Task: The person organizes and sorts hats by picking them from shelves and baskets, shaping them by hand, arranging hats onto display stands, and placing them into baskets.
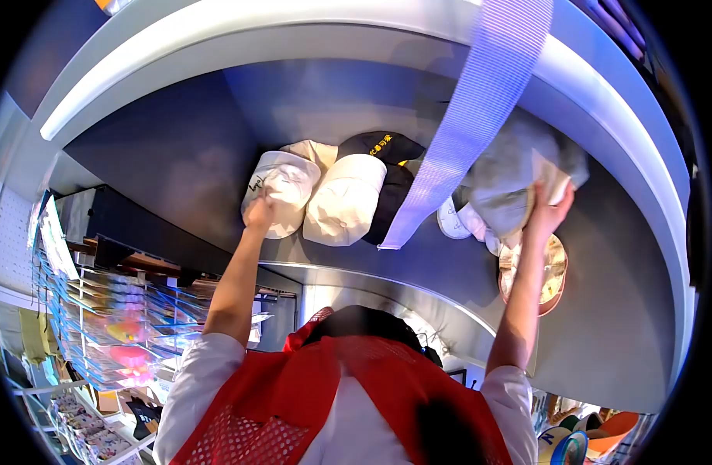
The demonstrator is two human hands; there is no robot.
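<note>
On a grey shelf [356,267], my left hand [259,213] is closed at the lower edge of a white cap [282,182] with dark script on it. A cream cap [344,201] lies beside it, with a beige cap [315,153] behind. The black cap [383,146] has yellow characters. On the right, my right hand [553,205] grips a blurred grey-green cap [507,186], its fingers wrapped round the edge. Under and beside that cap, small white and pink caps [453,221] partly show. Below my right hand, an upturned tan cap [553,271] is partly hidden by my forearm.
A lilac strap [480,101] hangs down across the view between the two groups of caps. The curved white rim [294,17] of the shelf unit arches above. Packaged goods [131,329] hang on a rack at the lower left. More caps [561,446] are at the lower right.
</note>
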